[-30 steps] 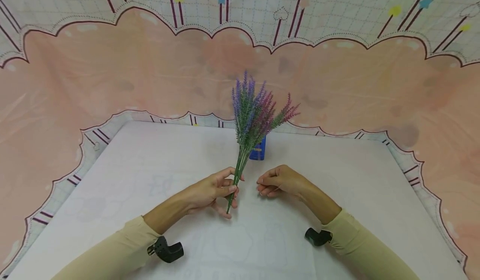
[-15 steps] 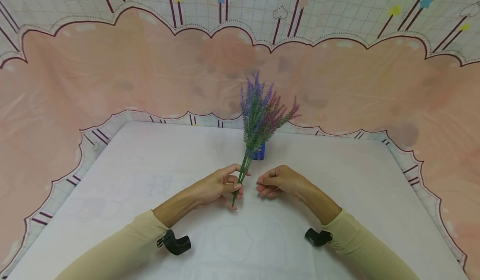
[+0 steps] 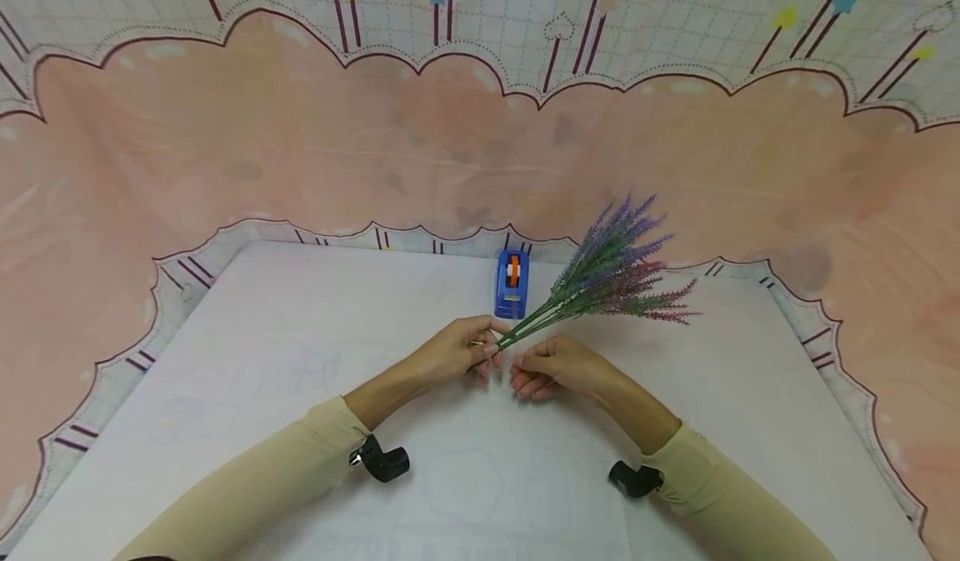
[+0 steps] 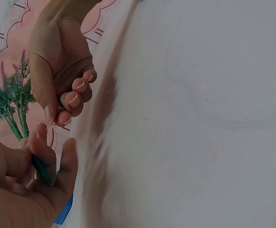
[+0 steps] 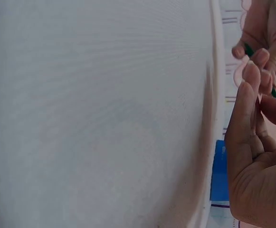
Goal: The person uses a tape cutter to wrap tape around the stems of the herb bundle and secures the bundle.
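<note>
My left hand [image 3: 465, 348] pinches the green stems of a bunch of artificial lavender [image 3: 611, 269], with purple and pink heads. The bunch leans up to the right, its heads over the table's far edge. Just right of the stem ends is my right hand [image 3: 558, 368], thumb tip against forefinger, other fingers curled. It pinches what looks like a short strip of clear tape, barely visible. In the left wrist view the right hand [image 4: 64, 71] is above the left hand [image 4: 38, 185], fingertips close together. In the right wrist view, green stem pieces [image 5: 275, 92] show between the left fingers.
A blue tape dispenser [image 3: 512, 286] with an orange hub stands behind the hands, near the table's far edge. White cloth [image 3: 337, 294] covers the table. A patterned peach backdrop [image 3: 337, 144] hangs behind. Black wrist cameras [image 3: 636, 479] sit below the sleeves.
The left hand has moved right and slightly away, tipping the lavender from nearly upright to a rightward slant. The tape dispenser is now fully uncovered. The right hand has stayed almost still.
</note>
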Demonstrator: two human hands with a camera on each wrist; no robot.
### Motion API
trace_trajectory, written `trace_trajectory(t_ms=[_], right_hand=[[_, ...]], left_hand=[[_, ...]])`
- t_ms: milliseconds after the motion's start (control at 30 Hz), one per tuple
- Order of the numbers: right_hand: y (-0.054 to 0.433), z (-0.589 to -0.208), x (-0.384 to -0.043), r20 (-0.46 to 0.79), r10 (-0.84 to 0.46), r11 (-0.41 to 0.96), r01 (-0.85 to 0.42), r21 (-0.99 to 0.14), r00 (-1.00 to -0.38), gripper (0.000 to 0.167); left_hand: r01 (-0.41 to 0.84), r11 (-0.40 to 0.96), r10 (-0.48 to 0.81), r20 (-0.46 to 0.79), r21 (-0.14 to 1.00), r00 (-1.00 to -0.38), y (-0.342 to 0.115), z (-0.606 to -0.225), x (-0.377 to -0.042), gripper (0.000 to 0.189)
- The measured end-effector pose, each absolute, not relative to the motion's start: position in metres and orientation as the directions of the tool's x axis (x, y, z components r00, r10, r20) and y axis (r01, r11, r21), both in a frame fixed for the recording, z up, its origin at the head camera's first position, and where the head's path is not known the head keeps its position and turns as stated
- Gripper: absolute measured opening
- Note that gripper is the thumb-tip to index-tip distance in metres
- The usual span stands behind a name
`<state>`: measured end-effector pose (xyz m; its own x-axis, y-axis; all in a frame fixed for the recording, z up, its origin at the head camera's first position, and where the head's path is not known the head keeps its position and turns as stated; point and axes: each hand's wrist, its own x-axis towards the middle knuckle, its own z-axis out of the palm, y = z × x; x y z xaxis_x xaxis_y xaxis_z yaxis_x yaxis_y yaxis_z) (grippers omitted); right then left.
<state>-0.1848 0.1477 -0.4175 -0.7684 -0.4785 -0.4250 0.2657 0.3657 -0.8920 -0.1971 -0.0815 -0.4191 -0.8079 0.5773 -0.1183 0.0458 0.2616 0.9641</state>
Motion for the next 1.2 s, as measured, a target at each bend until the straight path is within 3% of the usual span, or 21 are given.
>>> trace_trajectory(t_ms=[267, 567, 800, 933, 1033, 1200], right_hand=[[0.148, -0.417, -0.183, -0.435, -0.465, 0.375, 0.274, -0.886, -0.771, 0.035], [0.145, -0.413, -0.179, -0.413, -0.464, 0.336, 0.275, -0.901, -0.784, 0.035], [0.139, -0.41, -0.178, -0.357, -0.429, 0.331, 0.224, -0.917, -0.829, 0.032], [0.135, -0.41, -0.179, -0.28, -0.408, 0.363, 0.127, -0.923, -0.869, 0.03], [0.132, -0.408, -0.179, -0.173, -0.39, 0.46, -0.028, -0.887, -0.904, 0.03], [0.124, -0.401, -0.176, 0.053, -0.339, 0.709, -0.292, -0.642, -0.939, 0.027]], left_hand=[[0.101, 0.265, 0.564, -0.069, 0.959, -0.823, -0.074, -0.424, -0.204, 0.021], [0.069, 0.276, 0.56, -0.102, 0.959, -0.822, -0.071, -0.421, -0.205, 0.019], [0.042, 0.276, 0.566, -0.127, 0.96, -0.815, -0.073, -0.423, -0.207, 0.02], [0.037, 0.263, 0.564, -0.122, 0.964, -0.817, -0.074, -0.422, -0.208, 0.021], [0.028, 0.248, 0.553, -0.118, 0.968, -0.825, -0.074, -0.421, -0.208, 0.02], [0.018, 0.222, 0.535, -0.106, 0.975, -0.838, -0.074, -0.418, -0.208, 0.02]])
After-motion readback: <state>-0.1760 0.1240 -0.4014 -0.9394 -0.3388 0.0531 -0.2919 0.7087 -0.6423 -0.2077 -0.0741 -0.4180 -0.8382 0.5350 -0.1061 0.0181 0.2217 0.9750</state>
